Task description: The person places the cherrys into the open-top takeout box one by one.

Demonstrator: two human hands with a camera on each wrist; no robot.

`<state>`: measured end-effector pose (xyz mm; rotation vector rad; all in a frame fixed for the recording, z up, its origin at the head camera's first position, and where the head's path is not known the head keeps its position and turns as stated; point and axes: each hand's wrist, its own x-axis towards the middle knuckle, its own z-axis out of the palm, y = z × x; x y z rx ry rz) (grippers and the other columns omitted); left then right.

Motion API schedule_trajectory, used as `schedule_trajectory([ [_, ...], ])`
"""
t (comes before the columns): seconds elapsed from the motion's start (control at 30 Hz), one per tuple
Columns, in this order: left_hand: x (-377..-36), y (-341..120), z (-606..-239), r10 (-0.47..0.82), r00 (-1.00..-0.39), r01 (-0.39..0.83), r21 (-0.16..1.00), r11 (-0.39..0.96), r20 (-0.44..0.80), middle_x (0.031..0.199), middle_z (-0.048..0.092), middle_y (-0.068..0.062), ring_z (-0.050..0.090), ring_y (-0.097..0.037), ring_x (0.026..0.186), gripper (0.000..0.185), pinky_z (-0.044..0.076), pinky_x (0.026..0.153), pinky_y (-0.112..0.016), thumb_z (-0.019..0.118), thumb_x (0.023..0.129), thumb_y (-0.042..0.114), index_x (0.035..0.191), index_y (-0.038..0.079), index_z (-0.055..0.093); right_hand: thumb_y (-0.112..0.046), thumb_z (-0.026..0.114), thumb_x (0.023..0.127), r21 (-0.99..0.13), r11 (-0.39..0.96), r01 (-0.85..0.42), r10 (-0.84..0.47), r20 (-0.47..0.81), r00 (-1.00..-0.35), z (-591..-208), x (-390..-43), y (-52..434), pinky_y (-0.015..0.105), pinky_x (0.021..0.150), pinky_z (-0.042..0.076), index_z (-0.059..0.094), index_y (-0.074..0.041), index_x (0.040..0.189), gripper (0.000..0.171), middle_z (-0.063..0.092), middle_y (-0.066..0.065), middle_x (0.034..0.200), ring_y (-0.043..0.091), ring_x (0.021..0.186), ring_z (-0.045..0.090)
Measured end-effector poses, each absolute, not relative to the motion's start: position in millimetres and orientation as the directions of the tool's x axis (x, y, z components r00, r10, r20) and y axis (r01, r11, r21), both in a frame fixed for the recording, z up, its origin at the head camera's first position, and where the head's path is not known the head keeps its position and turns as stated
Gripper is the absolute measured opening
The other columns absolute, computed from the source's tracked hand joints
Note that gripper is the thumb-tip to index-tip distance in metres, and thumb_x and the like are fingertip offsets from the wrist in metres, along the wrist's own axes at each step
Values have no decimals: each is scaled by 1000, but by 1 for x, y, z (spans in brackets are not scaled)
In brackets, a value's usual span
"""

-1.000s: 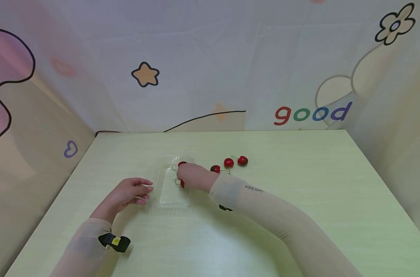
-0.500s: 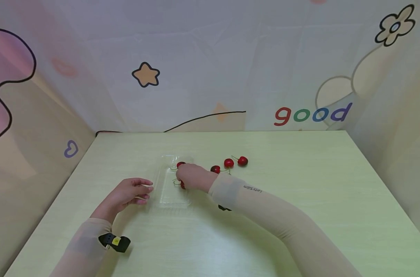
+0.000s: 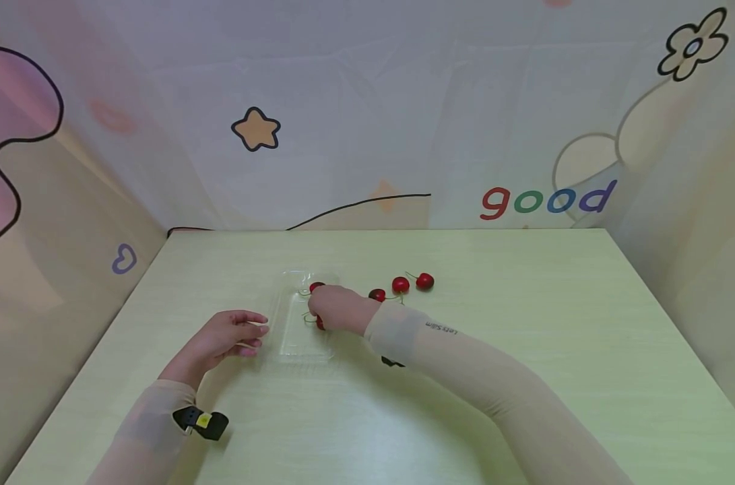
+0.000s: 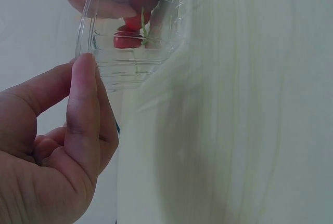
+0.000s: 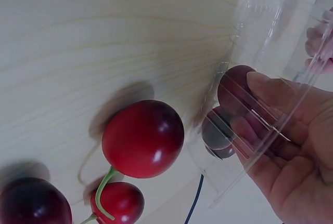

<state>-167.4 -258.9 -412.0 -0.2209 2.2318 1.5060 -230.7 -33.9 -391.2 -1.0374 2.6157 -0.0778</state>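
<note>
A clear plastic tray lies on the pale green table. My right hand reaches into it, fingers curled on a dark cherry. A second cherry lies just below that one, and another cherry sits at the tray's far end. My left hand rests beside the tray with its index fingertip touching the rim; it holds nothing. Three loose cherries lie on the table right of the tray, and one looms large in the right wrist view.
Patterned cloth walls close in the table at the back and both sides. A small black object peeks out under my right forearm. Bare tabletop stretches to the right and toward me.
</note>
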Motion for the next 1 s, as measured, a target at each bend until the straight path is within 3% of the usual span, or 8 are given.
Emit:
schedule_trajectory([
  [0.27,-168,-258,-412,113,-890,-367,841,397,-441,90,67,1,62,-9,76,43,60,68,-20,63,102,13,135,-11,51,-5,66,97,-183,702,-689,-708,-285,-646,-385,-231,-32,19,67,32,72,-6,91,8,49,0,76,15,75,43],
  [0.47,-168,-257,-412,111,-890,-368,840,398,-443,90,67,1,62,-9,77,42,60,67,-20,63,102,13,135,-11,51,-4,66,96,-222,668,-710,-742,-266,-615,-383,-233,-29,20,70,32,71,-5,91,6,47,-1,78,15,79,41],
  [0.57,-168,-258,-413,109,-890,-370,840,398,-444,90,67,1,62,-9,76,43,60,67,-20,63,102,13,135,-11,51,-5,67,96,-237,642,-729,-766,-245,-594,-382,-234,-26,23,74,35,72,-2,97,7,52,2,84,15,82,42],
  [0.7,-168,-258,-412,113,-890,-369,842,393,-442,89,66,1,62,-9,76,43,60,67,-20,63,102,13,135,-11,51,-10,67,97,-288,630,-721,-776,-192,-601,-377,-234,-16,27,87,48,73,-2,110,16,65,8,102,17,92,51],
  [0.83,-168,-259,-412,114,-890,-368,843,391,-441,89,66,1,62,-10,77,43,60,67,-19,63,101,13,134,-11,51,-14,67,99,-396,645,-653,-747,-150,-647,-372,-232,0,35,104,52,70,-4,125,27,68,10,122,24,110,61],
  [1.0,-168,-261,-414,107,-886,-378,838,394,-450,90,66,1,62,-10,78,43,60,68,-20,63,101,14,135,-10,51,-16,67,99,-485,642,-593,-711,-88,-697,-371,-228,23,38,106,54,68,-7,130,32,66,9,132,27,120,63],
])
